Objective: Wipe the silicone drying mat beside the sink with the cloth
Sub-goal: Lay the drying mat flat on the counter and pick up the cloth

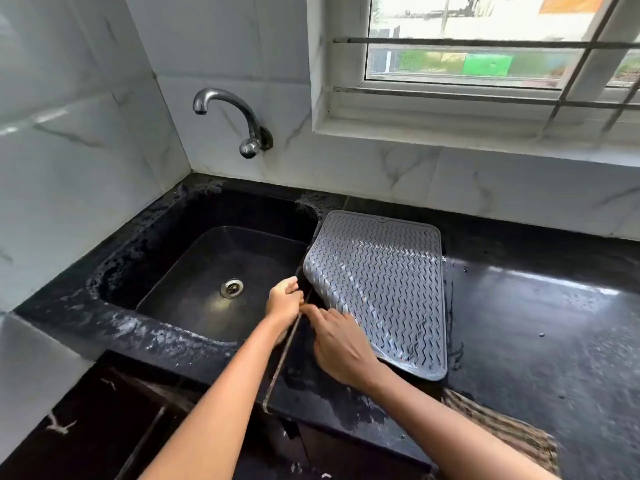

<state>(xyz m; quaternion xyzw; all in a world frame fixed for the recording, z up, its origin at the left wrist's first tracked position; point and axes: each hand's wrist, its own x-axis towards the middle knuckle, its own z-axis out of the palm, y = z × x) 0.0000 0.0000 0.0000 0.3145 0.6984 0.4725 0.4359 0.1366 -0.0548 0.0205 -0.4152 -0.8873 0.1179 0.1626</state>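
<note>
The grey silicone drying mat (388,282) with a wavy ribbed pattern lies on the black counter just right of the sink. Its near-left edge is lifted and curled up off the counter. My right hand (341,344) lies along that raised edge and holds it, fingers pointing left. My left hand (284,301) is right beside it at the sink's rim, fingers curled at the mat's left corner. A brown checked cloth (502,431) lies on the counter at the front, partly under my right forearm; neither hand touches it.
The black sink (221,268) with a steel drain (231,287) is at the left, a wall tap (239,116) above it. The black counter (540,323) stretches right of the mat and looks wet. White marble-look tiles and a window stand behind.
</note>
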